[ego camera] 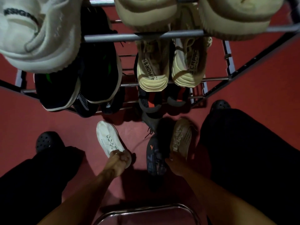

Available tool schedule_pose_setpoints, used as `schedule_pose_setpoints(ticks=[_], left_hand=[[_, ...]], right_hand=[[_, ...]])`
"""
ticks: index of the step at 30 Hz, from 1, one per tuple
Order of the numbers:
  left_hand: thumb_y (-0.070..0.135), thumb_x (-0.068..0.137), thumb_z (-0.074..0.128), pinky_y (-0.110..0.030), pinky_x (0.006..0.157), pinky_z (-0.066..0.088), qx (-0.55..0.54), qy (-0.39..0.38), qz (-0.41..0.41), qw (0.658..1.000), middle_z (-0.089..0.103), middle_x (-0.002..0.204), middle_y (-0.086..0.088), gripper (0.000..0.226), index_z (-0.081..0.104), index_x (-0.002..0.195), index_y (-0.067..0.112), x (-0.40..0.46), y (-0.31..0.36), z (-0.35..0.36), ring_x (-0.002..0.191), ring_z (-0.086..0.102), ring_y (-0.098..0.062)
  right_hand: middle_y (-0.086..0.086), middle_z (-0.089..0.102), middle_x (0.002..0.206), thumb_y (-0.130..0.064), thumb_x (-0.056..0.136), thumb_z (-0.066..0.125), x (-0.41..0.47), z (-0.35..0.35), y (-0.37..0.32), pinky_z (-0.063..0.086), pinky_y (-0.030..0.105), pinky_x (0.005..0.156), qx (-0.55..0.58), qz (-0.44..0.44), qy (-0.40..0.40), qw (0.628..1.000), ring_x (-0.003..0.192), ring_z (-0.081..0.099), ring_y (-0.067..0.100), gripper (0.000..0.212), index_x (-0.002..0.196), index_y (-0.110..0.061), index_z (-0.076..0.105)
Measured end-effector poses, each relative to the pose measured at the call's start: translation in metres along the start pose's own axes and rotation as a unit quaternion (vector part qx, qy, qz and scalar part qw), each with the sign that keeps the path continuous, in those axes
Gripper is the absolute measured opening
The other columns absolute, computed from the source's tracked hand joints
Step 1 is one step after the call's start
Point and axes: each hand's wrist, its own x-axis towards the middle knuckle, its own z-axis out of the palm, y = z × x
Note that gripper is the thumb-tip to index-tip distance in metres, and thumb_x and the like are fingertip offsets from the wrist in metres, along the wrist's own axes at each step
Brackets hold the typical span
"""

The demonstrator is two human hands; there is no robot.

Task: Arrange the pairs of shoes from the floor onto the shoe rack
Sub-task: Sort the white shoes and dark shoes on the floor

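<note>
**rackrat:** Starting nearest the camera: a chrome rail (146, 208) curves along the bottom edge, probably a stool, can't tell for sure. Both bare arms reach down past it. The left hand (121, 159) is closed around the heel of a white sneaker (108, 138) on the red floor (259, 78). The right hand (172, 161) is down at the heel ends of a dark sneaker with orange marks (155, 157) and a tan sneaker (181, 137) lying side by side. It's too dim and blurry to say which one it has, or whether the fingers have closed at all.

**solemate:** So three loose shoes, none matching each other?

**rackrat:** Looks that way. The person's feet in black clogs (44, 141) sit either side. Farther out is the shoe rack (142, 36), already pretty full: dark shoes on the left, a cream pair (168, 70) on a middle tier, dark ones with orange below them, pale chunky shoes on top.

**solemate:** Tips for the lift?

**rackrat:** Pinch the heel collar firmly and keep the toe level so it doesn't swing into the rails. I'd find each shoe's partner on the rack first, then slide it in toe-first beside it. Watch that loose lace by the dark one, it could snag.
</note>
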Motion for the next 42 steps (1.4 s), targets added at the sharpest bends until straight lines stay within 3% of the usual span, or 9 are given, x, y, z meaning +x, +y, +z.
schedule_pose_setpoints(ticks=[6, 11, 15, 18, 23, 27, 35, 39, 42], left_hand=[[0.004, 0.089, 0.062, -0.024, 0.084, 0.048, -0.129, -0.009, -0.047, 0.990, 0.062, 0.114, -0.011, 0.019, 0.060, 0.101, 0.019, -0.004, 0.004, -0.018, 0.103, 0.058, -0.021], [0.011, 0.081, 0.054, -0.031, 0.063, 0.051, -0.125, -0.010, -0.036, 0.991, 0.067, 0.075, -0.007, 0.017, 0.063, 0.067, 0.010, -0.008, 0.007, -0.029, 0.071, 0.063, -0.024], [0.015, 0.087, 0.061, -0.029, 0.087, 0.051, -0.167, -0.027, -0.054, 0.984, 0.065, 0.109, -0.009, 0.020, 0.069, 0.106, 0.014, -0.018, 0.013, -0.042, 0.107, 0.064, -0.028], [0.008, 0.093, 0.060, -0.033, 0.088, 0.055, -0.160, -0.023, -0.039, 0.986, 0.066, 0.104, -0.010, 0.016, 0.065, 0.099, 0.022, -0.031, 0.023, -0.055, 0.100, 0.066, -0.029], [0.012, 0.098, 0.055, -0.021, 0.064, 0.049, -0.203, 0.004, -0.046, 0.978, 0.073, 0.090, -0.014, 0.016, 0.069, 0.104, 0.008, -0.062, 0.043, -0.076, 0.077, 0.066, -0.021], [0.020, 0.100, 0.054, -0.027, 0.066, 0.048, -0.282, -0.035, -0.052, 0.957, 0.068, 0.078, -0.012, 0.018, 0.068, 0.099, 0.009, -0.087, 0.065, -0.091, 0.071, 0.061, -0.024], [0.072, 0.082, 0.063, -0.037, 0.077, 0.063, -0.488, -0.131, -0.064, 0.861, 0.074, 0.109, -0.006, 0.060, 0.073, 0.112, 0.021, -0.136, 0.112, -0.117, 0.099, 0.069, -0.022], [0.058, 0.091, 0.061, -0.027, 0.066, 0.055, -0.511, -0.099, -0.054, 0.852, 0.079, 0.100, -0.004, 0.052, 0.075, 0.113, 0.013, -0.137, 0.112, -0.118, 0.092, 0.070, -0.018], [0.042, 0.095, 0.064, -0.034, 0.083, 0.059, -0.537, -0.076, -0.048, 0.839, 0.078, 0.106, -0.013, 0.044, 0.070, 0.118, 0.005, -0.131, 0.104, -0.115, 0.094, 0.072, -0.021]], right_hand=[[0.018, 0.066, 0.105, -0.028, 0.103, 0.042, -0.005, -0.008, -0.008, 0.047, 0.039, 0.092, 0.057, 0.018, 0.038, 0.997, 0.110, 0.062, 0.036, 0.038, 0.113, -0.001, 0.067], [0.006, 0.070, 0.095, -0.052, 0.089, 0.056, -0.025, -0.029, -0.004, 0.054, 0.037, 0.085, 0.086, 0.056, 0.091, 0.991, 0.096, 0.067, 0.027, 0.038, 0.096, -0.020, 0.075], [-0.002, 0.067, 0.089, -0.041, 0.086, 0.069, -0.049, -0.044, -0.001, 0.051, 0.031, 0.075, 0.162, 0.049, 0.178, 0.969, 0.089, 0.067, 0.022, 0.020, 0.093, -0.023, 0.073], [-0.008, 0.071, 0.092, -0.051, 0.070, 0.069, -0.049, -0.044, 0.010, 0.060, 0.039, 0.079, 0.198, 0.005, 0.216, 0.956, 0.086, 0.070, 0.019, 0.034, 0.097, -0.030, 0.066], [-0.002, 0.057, 0.097, -0.020, 0.094, 0.059, -0.098, -0.053, -0.027, 0.043, 0.023, 0.076, 0.165, -0.048, 0.179, 0.969, 0.092, 0.056, 0.016, 0.013, 0.106, -0.025, 0.060], [-0.004, 0.061, 0.095, -0.017, 0.092, 0.061, -0.119, -0.050, -0.052, 0.047, 0.025, 0.082, 0.173, -0.109, 0.184, 0.961, 0.089, 0.056, 0.012, 0.014, 0.101, -0.024, 0.068], [-0.005, 0.053, 0.070, -0.014, 0.075, 0.083, -0.153, -0.038, -0.099, 0.041, 0.020, 0.070, 0.208, -0.292, 0.062, 0.931, 0.068, 0.051, 0.007, 0.032, 0.103, -0.024, 0.071], [-0.002, 0.049, 0.064, -0.008, 0.077, 0.083, -0.163, -0.027, -0.115, 0.039, 0.014, 0.064, 0.210, -0.335, -0.019, 0.919, 0.060, 0.049, 0.004, 0.030, 0.104, -0.012, 0.073], [-0.009, 0.066, 0.068, -0.020, 0.077, 0.083, -0.157, -0.021, -0.118, 0.048, 0.016, 0.071, 0.258, -0.317, 0.059, 0.911, 0.066, 0.063, 0.000, 0.017, 0.092, -0.021, 0.075]])
